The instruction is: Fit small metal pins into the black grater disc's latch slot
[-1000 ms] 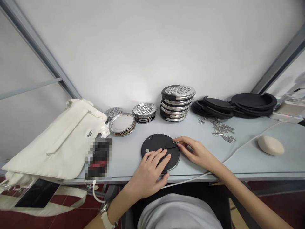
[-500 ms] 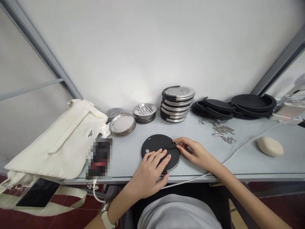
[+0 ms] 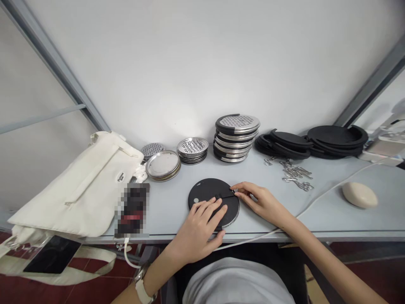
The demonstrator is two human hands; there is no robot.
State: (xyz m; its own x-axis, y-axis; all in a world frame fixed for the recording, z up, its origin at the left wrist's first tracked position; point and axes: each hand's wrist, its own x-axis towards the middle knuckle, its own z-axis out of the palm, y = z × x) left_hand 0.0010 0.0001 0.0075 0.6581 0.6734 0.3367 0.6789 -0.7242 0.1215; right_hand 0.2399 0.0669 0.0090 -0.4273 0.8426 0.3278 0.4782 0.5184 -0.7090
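One black disc [image 3: 209, 188], left fingers [image 3: 218, 216] spread on it, right fingers [image 3: 248, 202] pinching one metal clip [image 3: 233, 191]

The disc [image 3: 205, 188] is lying near the front of the surface [image 3: 171, 207], beneath the left hand [image 3: 199, 226]; the right hand [image 3: 258, 200] is sitting at the disc's right edge. Behind it, the grater stack [image 3: 237, 139] is standing, with the plate stack [image 3: 163, 164] lying leftward and covers [image 3: 291, 139] rightward. Clips [image 3: 295, 170] are lying before the covers. The bag [image 3: 79, 185] is lying farthest left.
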